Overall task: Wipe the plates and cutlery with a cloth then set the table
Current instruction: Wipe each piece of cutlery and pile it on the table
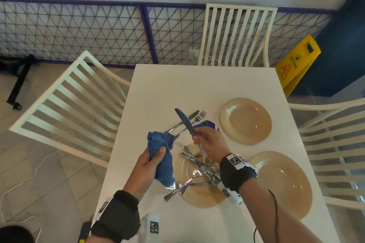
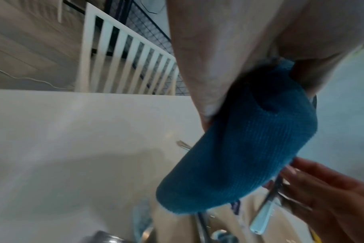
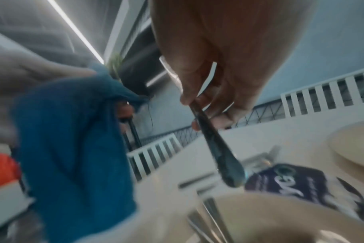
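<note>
My left hand (image 1: 147, 161) grips the bunched blue cloth (image 1: 161, 156) nearest the lens, while my right hand (image 1: 207, 143) pinches a knife (image 1: 185, 122) by its handle, blade up, just beside the cloth, above a plate (image 1: 197, 199) heaped with cutlery (image 1: 197, 171). Two more plates (image 1: 245, 121) sit to the right on the white table (image 1: 197, 85); white slatted chairs (image 1: 69, 102) and a yellow caution sign (image 1: 298, 65) surround it
</note>
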`<state>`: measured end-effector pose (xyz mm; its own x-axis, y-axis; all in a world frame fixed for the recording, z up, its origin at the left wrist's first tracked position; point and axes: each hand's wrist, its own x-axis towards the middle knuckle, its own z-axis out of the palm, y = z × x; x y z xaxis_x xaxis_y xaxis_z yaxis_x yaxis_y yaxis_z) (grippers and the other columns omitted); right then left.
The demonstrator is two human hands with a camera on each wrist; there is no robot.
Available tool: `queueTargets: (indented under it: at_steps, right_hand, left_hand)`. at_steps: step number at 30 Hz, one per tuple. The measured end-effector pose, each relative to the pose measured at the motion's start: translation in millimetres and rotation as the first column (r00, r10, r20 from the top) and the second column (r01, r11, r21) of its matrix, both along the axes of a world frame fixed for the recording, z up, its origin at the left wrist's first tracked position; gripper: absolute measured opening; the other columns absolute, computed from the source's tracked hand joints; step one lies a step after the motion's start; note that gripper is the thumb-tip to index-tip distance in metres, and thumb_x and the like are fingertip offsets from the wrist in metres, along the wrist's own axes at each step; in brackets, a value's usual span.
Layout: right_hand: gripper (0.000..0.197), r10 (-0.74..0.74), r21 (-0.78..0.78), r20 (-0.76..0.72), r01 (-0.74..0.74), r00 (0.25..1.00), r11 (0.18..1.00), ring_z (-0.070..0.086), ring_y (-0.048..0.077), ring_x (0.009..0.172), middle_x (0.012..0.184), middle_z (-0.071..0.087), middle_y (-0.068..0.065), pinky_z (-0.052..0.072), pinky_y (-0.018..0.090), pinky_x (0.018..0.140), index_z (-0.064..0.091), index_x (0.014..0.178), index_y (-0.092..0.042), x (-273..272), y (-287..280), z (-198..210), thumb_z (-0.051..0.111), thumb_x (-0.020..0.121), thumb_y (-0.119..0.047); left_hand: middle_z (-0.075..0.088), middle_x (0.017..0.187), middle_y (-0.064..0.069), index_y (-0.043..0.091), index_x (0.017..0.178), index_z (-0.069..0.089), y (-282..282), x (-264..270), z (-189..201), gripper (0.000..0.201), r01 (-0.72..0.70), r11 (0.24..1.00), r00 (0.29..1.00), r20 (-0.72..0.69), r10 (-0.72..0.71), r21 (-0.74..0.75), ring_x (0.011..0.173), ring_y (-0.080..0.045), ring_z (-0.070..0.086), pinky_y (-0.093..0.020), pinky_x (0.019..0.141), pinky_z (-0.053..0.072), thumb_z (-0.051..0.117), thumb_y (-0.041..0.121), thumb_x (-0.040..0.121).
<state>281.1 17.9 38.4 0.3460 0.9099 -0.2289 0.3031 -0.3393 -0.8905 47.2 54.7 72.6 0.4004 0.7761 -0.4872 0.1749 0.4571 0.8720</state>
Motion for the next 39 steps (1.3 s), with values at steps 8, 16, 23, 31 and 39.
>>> queueTargets:
  at_steps: [8, 16, 23, 31, 39]
  right_hand:
    - [0.021, -0.021, 0.085, -0.228, 0.041, 0.973, 0.996, 0.062, 0.01, 0.065, 0.073, 0.068, 0.003, 0.052, 0.023, 0.065, 0.068, 0.095, -0.01, -4, -26, 63, 0.06, 0.084, 0.006]
    - [0.008, -0.02, -0.048, -0.093, 0.016, 0.995, 0.999, 0.049, -0.001, 0.041, 0.05, 0.058, -0.011, 0.037, 0.013, 0.046, 0.065, 0.094, -0.017, 19, -91, 89, 0.058, 0.095, -0.013]
    - [0.023, -0.053, -0.009, -0.24, 0.053, 0.969, 0.999, 0.05, 0.012, 0.052, 0.059, 0.057, -0.002, 0.043, 0.022, 0.053, 0.066, 0.081, -0.005, 15, -147, 101, 0.058, 0.099, -0.016]
    - [0.026, -0.1, 0.047, -0.38, 0.127, 0.92, 0.991, 0.046, 0.011, 0.049, 0.061, 0.058, 0.002, 0.039, 0.021, 0.05, 0.07, 0.08, -0.006, 20, -161, 104, 0.053, 0.1, -0.005]
    - [0.019, -0.075, 0.036, -0.457, 0.102, 0.886, 0.994, 0.047, 0.011, 0.052, 0.066, 0.059, 0.005, 0.039, 0.023, 0.052, 0.073, 0.094, -0.005, 20, -183, 104, 0.056, 0.1, -0.012]
  left_hand:
    - [0.076, 0.113, -0.011, 0.01, 0.118, 0.069, -19, 100, 29, 0.022, -0.062, 0.994, 0.998, 0.036, 0.059, 0.095, 0.106, -0.023, 0.073, -0.041, 0.098, 0.056, 0.062, 0.021, 0.1]
    - [0.077, 0.103, -0.007, 0.016, 0.11, 0.07, -46, 132, 42, 0.035, -0.103, 0.983, 0.994, -0.006, 0.105, 0.149, 0.098, -0.022, 0.074, -0.045, 0.095, 0.057, 0.066, 0.045, 0.093]
    - [0.078, 0.1, -0.009, 0.017, 0.102, 0.072, -37, 144, 64, 0.056, -0.195, 0.962, 0.98, 0.067, 0.186, 0.192, 0.099, -0.029, 0.074, -0.054, 0.098, 0.055, 0.066, 0.065, 0.074]
    - [0.077, 0.1, -0.018, 0.009, 0.103, 0.069, -81, 159, 66, 0.041, -0.226, 0.973, 0.962, 0.17, 0.215, 0.05, 0.097, -0.037, 0.074, -0.056, 0.093, 0.057, 0.064, 0.048, 0.093]
    - [0.076, 0.097, -0.012, 0.009, 0.106, 0.067, -48, 146, 82, 0.035, -0.344, 0.932, 0.926, 0.208, 0.316, 0.117, 0.094, -0.031, 0.074, -0.044, 0.084, 0.059, 0.063, 0.043, 0.096]
